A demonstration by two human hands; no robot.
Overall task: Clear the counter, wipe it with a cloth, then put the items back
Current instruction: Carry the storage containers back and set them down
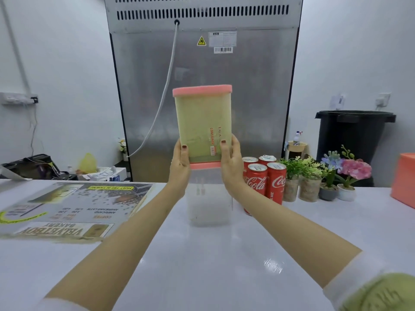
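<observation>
A tall container (203, 122) with a pink lid and a pink base, filled with green powder, is held upright between both hands. My left hand (180, 159) grips its lower left side and my right hand (231, 157) its lower right side. It sits on or just above a second clear container (210, 198) with white contents that stands on the white counter (213, 254); contact between the two is unclear. Several red cola cans (266, 179) stand right of it. A printed menu sheet (69, 206) lies flat on the counter's left.
Small potted artificial plants (314, 176) line the counter's back right. A coral box (404, 179) is at the right edge. Behind the counter stand a steel fridge back (202, 86), a black bin (352, 135), and clutter with a bag (33, 164) at left.
</observation>
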